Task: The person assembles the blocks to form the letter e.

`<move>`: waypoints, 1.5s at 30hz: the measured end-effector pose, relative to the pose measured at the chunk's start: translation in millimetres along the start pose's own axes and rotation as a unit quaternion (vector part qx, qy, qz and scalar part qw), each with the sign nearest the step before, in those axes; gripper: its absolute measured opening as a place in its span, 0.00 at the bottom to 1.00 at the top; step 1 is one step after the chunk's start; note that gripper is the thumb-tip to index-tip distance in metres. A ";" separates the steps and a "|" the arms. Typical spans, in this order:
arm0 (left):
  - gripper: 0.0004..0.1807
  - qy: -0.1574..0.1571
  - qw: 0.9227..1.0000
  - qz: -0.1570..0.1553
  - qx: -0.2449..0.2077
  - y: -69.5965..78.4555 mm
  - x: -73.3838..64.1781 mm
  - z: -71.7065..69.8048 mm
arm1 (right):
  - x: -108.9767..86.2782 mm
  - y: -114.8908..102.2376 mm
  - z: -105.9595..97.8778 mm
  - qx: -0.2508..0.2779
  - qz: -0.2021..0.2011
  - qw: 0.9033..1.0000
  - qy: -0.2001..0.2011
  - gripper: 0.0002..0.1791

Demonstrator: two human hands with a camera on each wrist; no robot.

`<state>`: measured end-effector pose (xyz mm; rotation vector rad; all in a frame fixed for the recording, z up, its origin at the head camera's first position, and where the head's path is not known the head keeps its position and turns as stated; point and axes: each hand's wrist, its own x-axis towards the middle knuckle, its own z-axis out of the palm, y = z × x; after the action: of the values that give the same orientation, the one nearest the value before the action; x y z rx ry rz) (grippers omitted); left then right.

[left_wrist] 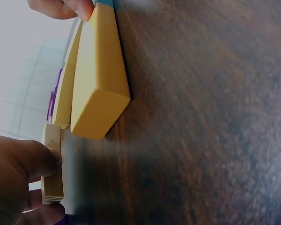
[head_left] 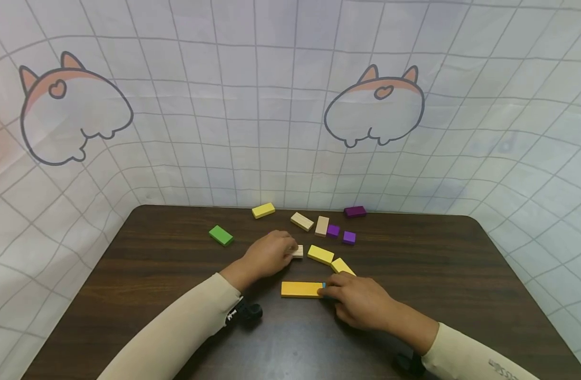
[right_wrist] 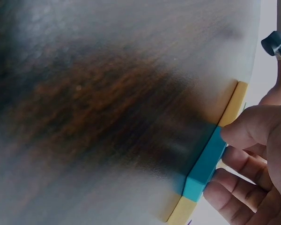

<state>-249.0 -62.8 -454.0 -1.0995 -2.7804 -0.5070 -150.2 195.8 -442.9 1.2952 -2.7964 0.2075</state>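
Note:
My left hand [head_left: 270,253] pinches a small plain wooden block [head_left: 297,252] between thumb and fingers; the left wrist view shows this wooden block [left_wrist: 52,164] close up. My right hand [head_left: 364,301] holds a teal block [right_wrist: 204,164] by its sides, thumb on the near face and fingers behind. An orange-yellow block [head_left: 301,289] lies end to end with the teal one, right fingertips at their join. In the head view the right hand covers most of the teal block. Two light yellow blocks [head_left: 321,255] [head_left: 343,266] lie just beyond, touching near their corners.
Farther back on the dark wooden table [head_left: 152,274] lie a green block [head_left: 221,235], a yellow block [head_left: 263,210], two pale wooden blocks [head_left: 302,221] [head_left: 321,226], two small purple blocks [head_left: 333,231] [head_left: 349,238] and a dark purple block [head_left: 355,211]. A gridded white curtain [head_left: 271,105] hangs behind.

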 end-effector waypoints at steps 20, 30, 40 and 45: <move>0.09 -0.027 0.999 -0.007 0.020 -2.1 10.0 3.1 | -1.3 -0.2 1.0 0.005 -0.004 1.000 0.005 0.22; 0.09 -0.039 0.998 -0.021 0.050 0.1 14.5 5.8 | 0.1 -0.9 -0.2 0.003 0.001 1.000 -0.010 0.21; 0.09 -0.044 0.997 -0.018 0.055 -0.3 17.1 7.8 | 0.2 0.1 -0.7 -0.001 0.000 1.000 -0.005 0.21; 0.09 -0.047 0.997 -0.016 0.054 -0.3 17.2 8.7 | -0.2 0.3 -0.7 0.002 -0.001 1.000 -0.004 0.22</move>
<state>-261.6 -49.0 -458.4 -1.0833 -2.8721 -0.3102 -150.3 196.2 -442.2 1.3029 -2.8032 0.2068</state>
